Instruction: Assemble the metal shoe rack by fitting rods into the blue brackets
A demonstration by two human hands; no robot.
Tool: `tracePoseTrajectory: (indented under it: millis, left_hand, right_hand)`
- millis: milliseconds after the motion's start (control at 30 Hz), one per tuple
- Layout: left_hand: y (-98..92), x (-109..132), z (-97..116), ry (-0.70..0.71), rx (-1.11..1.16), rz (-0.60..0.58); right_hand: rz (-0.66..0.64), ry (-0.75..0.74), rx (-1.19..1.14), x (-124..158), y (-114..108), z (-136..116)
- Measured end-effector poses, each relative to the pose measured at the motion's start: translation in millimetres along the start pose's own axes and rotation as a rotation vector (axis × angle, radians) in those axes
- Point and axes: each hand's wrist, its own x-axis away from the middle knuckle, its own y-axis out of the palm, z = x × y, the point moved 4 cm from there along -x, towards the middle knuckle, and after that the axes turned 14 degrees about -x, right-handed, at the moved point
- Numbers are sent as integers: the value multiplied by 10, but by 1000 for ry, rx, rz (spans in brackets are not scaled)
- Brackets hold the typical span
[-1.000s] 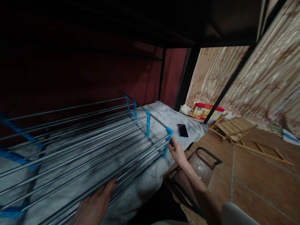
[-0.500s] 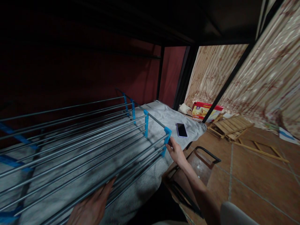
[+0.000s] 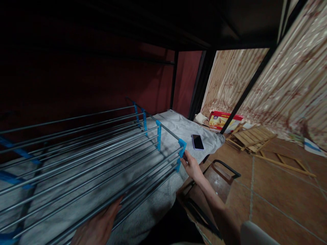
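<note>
A shoe rack (image 3: 112,154) of grey metal tubes and blue plastic connectors lies on its side over a grey blanket (image 3: 176,124). With fingers and thumb, my right hand (image 3: 191,166) grips the blue connector (image 3: 181,154) at the rack's near right corner. My left hand (image 3: 99,221) is at the bottom of the view, curled around the thick front tube, its fingertips partly hidden by the tube. On the blanket, beyond my right hand, rests a dark-screened phone (image 3: 197,142) with a pale purple edge.
Black frame posts (image 3: 247,92) and a dark panel (image 3: 153,20) stand around and over the bed. To the right are a chair with black armrests (image 3: 226,166), a folded wooden stool (image 3: 252,137), a red and yellow box (image 3: 222,120) and a striped curtain (image 3: 301,75).
My left hand has shifted slightly left and down along the front tube. The rack and my right hand have barely moved.
</note>
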Motion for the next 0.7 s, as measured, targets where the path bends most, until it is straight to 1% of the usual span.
tracePoseTrajectory:
  millis: [67, 100, 167, 233, 433, 567, 700]
  left_hand:
    - [2, 3, 18, 30, 38, 0]
    - [13, 3, 20, 33, 49, -19]
    - [33, -1, 10, 8, 50, -42]
    - [49, -9, 14, 13, 49, -56]
    - [45, -27, 44, 44, 48, -37]
    - [70, -31, -5, 2, 43, -45]
    - [108, -23, -86, 46, 33, -36]
  right_hand:
    - [-3, 0, -5, -5, 2, 0]
    - [-4, 1, -7, -7, 2, 4]
    - [-4, 4, -15, -6, 5, 18]
    - [-9, 7, -24, -3, 10, 36]
    - [-17, 17, -30, 0, 14, 60]
    - [-13, 18, -22, -8, 9, 62]
    - [-7, 22, -23, -7, 11, 68]
